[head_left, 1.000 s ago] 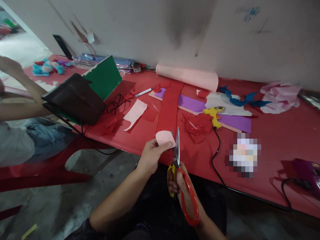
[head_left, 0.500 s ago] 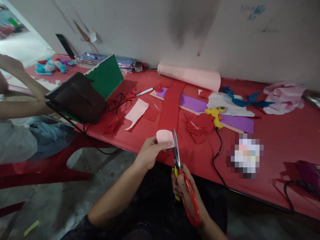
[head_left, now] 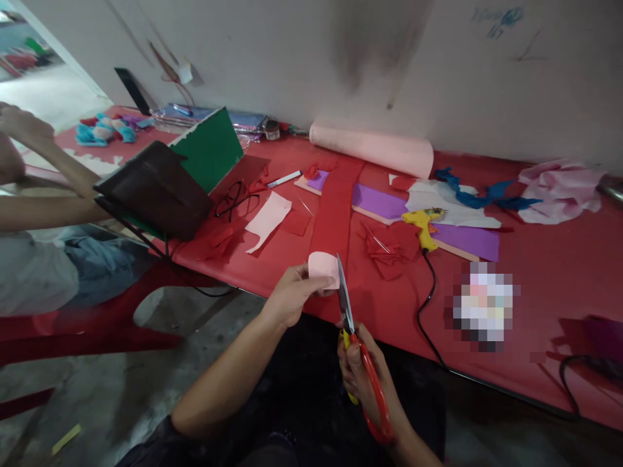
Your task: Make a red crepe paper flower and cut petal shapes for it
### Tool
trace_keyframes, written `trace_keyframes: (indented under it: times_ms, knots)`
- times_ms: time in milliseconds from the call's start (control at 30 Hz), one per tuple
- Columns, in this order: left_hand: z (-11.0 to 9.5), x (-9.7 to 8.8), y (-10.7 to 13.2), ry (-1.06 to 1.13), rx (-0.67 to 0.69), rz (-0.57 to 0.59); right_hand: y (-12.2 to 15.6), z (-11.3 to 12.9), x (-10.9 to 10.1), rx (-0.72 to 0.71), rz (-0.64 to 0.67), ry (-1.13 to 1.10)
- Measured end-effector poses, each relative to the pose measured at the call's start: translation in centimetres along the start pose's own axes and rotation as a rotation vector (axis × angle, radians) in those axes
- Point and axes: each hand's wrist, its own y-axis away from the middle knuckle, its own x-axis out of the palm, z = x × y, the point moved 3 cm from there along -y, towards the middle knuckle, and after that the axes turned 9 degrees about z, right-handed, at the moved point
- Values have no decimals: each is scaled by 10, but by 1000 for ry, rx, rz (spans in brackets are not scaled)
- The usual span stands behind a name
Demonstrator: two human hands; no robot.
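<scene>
My left hand [head_left: 291, 297] pinches a small pale pink piece of paper [head_left: 322, 266] with a rounded top edge, thumb lying across its lower part. In my right hand [head_left: 363, 370] are scissors [head_left: 345, 305] with one red and one yellow handle. Their blades point up and lie along the paper's right edge, nearly closed. Just beyond the paper, a long red strip [head_left: 333, 207] runs across the table. A larger pink cut-out piece [head_left: 268, 220] lies to the left, and crumpled red material [head_left: 389, 250] sits to the right.
On the red table [head_left: 272, 275] are a yellow glue gun [head_left: 423, 228] with a black cord, eyeglasses [head_left: 236, 200], a marker [head_left: 285, 179], a purple strip [head_left: 379, 202] and a pink roll [head_left: 372, 148]. A brown leather case [head_left: 158, 188] stands left, near another person's arm [head_left: 53, 211].
The scissor blades have come closer together beside the pink paper. My left hand keeps the same hold. The whole view has shifted slightly.
</scene>
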Motion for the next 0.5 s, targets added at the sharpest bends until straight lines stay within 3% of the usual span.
trace_keyframes:
  times_ms: [500]
  knots:
    - [3, 5, 1, 88, 57, -67, 4, 1, 4, -9, -32, 44]
